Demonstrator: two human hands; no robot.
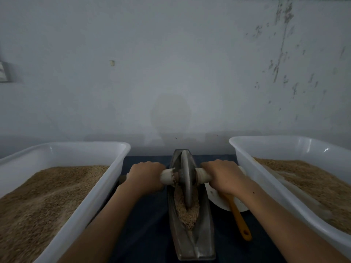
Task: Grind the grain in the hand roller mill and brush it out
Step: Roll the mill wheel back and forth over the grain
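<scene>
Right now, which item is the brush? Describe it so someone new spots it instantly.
Start at the metal mill trough in the middle of the dark table, between two white tubs of grain. Just right of the trough lies a white plate, partly under the right hand. The brush rests across it, its handle pointing toward the camera: the only orange thing in view.

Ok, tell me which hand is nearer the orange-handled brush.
Right. The right hand grips the roller's handle directly above the brush; the left hand grips the opposite handle, across the grinding wheel.
</scene>
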